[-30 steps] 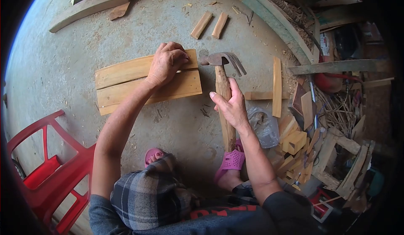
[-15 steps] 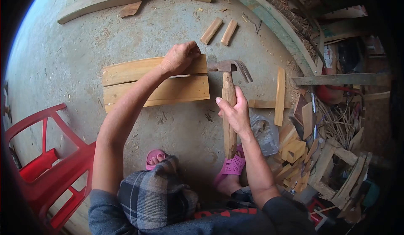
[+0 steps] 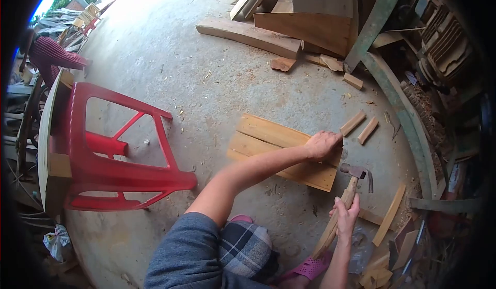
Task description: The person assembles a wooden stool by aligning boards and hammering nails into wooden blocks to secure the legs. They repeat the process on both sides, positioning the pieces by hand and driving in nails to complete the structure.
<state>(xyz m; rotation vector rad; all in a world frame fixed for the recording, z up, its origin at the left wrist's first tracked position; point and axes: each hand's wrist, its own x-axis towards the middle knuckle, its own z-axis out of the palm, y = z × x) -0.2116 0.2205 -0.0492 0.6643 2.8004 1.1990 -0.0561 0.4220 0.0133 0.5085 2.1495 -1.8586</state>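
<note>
A claw hammer (image 3: 336, 221) with a wooden handle and rusty head is in my right hand (image 3: 346, 215), which is wrapped round the handle. Its head is just right of a piece made of two pale wooden boards (image 3: 258, 145), lying side by side with a narrow gap between them. My left hand (image 3: 324, 145) rests at the right end of the far board, its fingers curled. What those fingers pinch, if anything, is hidden. Two short wooden blocks (image 3: 353, 123) lie on the floor just beyond that hand.
A red plastic stool (image 3: 124, 178) lies tipped at left, with a wooden piece against it. Beyond it, a person in a striped garment (image 3: 54, 56) is partly visible. Thick timber (image 3: 248, 36) lies behind; a green curved frame (image 3: 408, 118) and wood scraps (image 3: 377, 276) are at right.
The view has swung left, so the boards and both hands appear farther right, and more of the stool and yard shows. My hands keep about the same places at the boards and hammer.
</note>
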